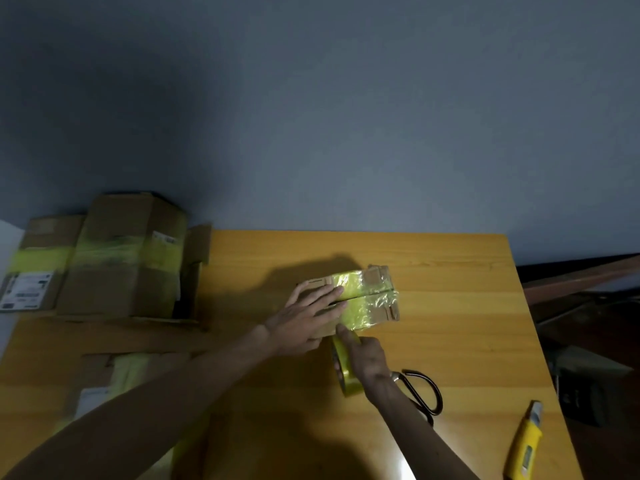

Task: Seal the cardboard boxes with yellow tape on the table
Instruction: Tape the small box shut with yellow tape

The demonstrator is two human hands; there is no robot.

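While the left hand [308, 317] lies flat, fingers straight, on the small cardboard box [389, 306] mid-worktop [450, 341], the right hand [367, 355] sits just nearside of that box. Its grip is wrapped round the yellow tape roll [348, 379], index finger out, touching the box's near edge. A glossy yellow strip [353, 285] crosses the box's lid seam, wrinkled toward its right end.

The view is dim and soft overall. A dark shadow falls on the wooden table [450, 306] just beyond and left of where the right hand [367, 355] grips the yellow tape roll [348, 381]. Nearer than that grip, a white glare streak marks the wood. Far left, the stacked cardboard boxes [121, 258] smear with blur.
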